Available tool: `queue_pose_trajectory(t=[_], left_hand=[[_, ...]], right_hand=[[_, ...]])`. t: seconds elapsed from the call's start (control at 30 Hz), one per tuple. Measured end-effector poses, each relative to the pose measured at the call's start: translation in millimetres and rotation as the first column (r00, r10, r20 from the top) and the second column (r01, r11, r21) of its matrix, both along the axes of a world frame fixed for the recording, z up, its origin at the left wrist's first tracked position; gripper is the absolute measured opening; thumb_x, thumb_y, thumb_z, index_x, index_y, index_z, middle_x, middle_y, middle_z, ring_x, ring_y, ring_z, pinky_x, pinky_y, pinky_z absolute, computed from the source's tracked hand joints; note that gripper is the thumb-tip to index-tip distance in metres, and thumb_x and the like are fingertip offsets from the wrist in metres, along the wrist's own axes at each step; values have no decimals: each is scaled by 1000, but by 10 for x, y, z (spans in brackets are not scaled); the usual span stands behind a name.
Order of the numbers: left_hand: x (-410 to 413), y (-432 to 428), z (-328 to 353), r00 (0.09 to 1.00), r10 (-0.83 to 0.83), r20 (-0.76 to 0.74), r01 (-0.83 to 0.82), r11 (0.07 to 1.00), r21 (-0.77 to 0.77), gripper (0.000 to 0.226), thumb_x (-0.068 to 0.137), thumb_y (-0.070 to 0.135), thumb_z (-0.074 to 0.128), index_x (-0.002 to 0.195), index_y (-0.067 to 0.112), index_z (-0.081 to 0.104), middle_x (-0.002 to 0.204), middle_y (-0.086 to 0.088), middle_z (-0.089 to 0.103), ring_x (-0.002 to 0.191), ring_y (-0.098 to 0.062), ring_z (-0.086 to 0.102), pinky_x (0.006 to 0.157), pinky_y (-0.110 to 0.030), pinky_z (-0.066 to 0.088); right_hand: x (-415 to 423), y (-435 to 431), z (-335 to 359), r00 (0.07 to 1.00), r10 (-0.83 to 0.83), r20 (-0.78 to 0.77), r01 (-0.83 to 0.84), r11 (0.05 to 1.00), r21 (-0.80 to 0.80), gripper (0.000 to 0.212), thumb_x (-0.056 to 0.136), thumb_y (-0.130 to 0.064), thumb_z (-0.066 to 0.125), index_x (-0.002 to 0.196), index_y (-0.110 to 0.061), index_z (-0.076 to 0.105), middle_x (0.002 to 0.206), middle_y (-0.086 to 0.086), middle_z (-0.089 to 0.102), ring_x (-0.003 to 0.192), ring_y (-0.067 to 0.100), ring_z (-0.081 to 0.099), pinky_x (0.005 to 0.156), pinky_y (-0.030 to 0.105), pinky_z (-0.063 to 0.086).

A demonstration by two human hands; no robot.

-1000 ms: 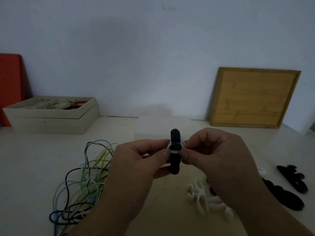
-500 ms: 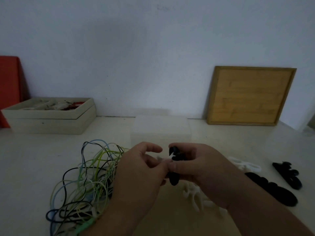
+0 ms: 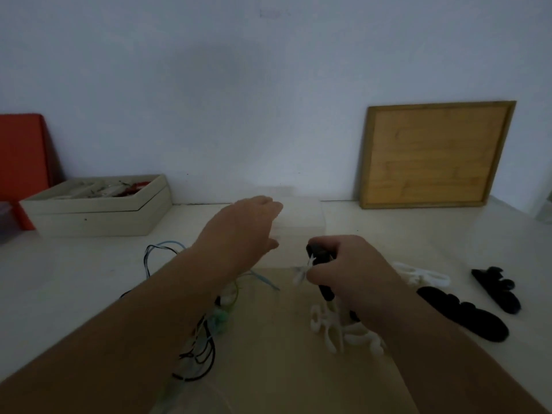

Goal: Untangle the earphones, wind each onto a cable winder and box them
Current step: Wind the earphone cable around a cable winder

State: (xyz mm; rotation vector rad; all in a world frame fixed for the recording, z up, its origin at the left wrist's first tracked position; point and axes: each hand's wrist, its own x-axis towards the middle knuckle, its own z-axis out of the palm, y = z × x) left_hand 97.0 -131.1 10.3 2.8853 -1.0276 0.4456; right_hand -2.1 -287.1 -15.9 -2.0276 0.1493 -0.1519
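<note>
The right hand (image 3: 349, 276) curls its grip around a black cable winder (image 3: 320, 264) and holds it upright above the worktop (image 3: 74, 279). A short end of white earphone cable (image 3: 300, 274) sticks out beside the thumb. The left hand (image 3: 245, 231) reaches forward with a slack, empty grip, its fingers extended over the near left edge of a translucent box (image 3: 301, 216). Whether they touch the box cannot be told.

Under the left forearm lies the tangle of earphones (image 3: 203, 330), with black, blue, green and white cords looped together. Below the right hand rest white cable winders (image 3: 334, 333), and another white winder (image 3: 424, 273) lies further right. Two spare black winders (image 3: 466, 316) lie near the right edge.

At the back left sits a cream compartment box (image 3: 95, 210) beside a red panel (image 3: 21, 153). A wooden board (image 3: 433, 153) leans against the wall (image 3: 239, 85).
</note>
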Motion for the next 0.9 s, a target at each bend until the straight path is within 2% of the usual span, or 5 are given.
queue_pose_trajectory(t=[0.17, 0.3, 0.47, 0.7, 0.9], left_hand=[[120, -117, -120, 954, -172, 244, 97, 952, 291, 30, 101, 26, 49, 129, 14, 47, 113, -5, 63, 92, -23, 64, 71, -34, 52], [87, -194, -176, 894, -311, 323, 192, 916, 351, 42, 92, 14, 25, 125, 7, 51, 102, -11, 64, 82, -27, 64, 66, -37, 55], [151, -155, -285, 865, -354, 357, 254, 920, 297, 43, 89, 19, 27, 112, 2, 59, 90, -16, 68, 72, -29, 65, 59, -39, 58], [251, -85, -249, 852, -350, 389, 298, 936, 189, 24, 84, 6, 66, 108, 1, 62, 83, -14, 70, 67, -29, 66, 55, -39, 57], [238, -132, -175, 848, -327, 417, 352, 936, 17, 37, 98, 22, 32, 105, 4, 63, 79, -11, 69, 66, -26, 63, 54, -37, 54]], right_hand=[[86, 24, -76, 976, -10, 219, 66, 966, -251, 36, 78, -8, 69, 113, -19, 73, 92, -3, 70, 79, 8, 63, 63, 8, 44], [172, 22, -141, 952, 33, 303, 86, 924, -373, 30, 79, -15, 70, 108, -22, 71, 103, -5, 62, 85, 8, 54, 68, 4, 34], [235, 1, -227, 961, 68, 268, 65, 887, -458, 32, 83, -15, 68, 115, -20, 67, 117, -3, 58, 91, 8, 50, 72, 4, 34], [255, -15, -212, 966, 107, 236, 18, 881, -474, 32, 82, -11, 68, 114, -15, 69, 119, -3, 53, 91, 7, 49, 70, 1, 34], [243, -46, -208, 973, 114, 203, -4, 880, -475, 32, 84, -12, 68, 116, -16, 69, 120, -2, 53, 95, 11, 53, 78, 10, 38]])
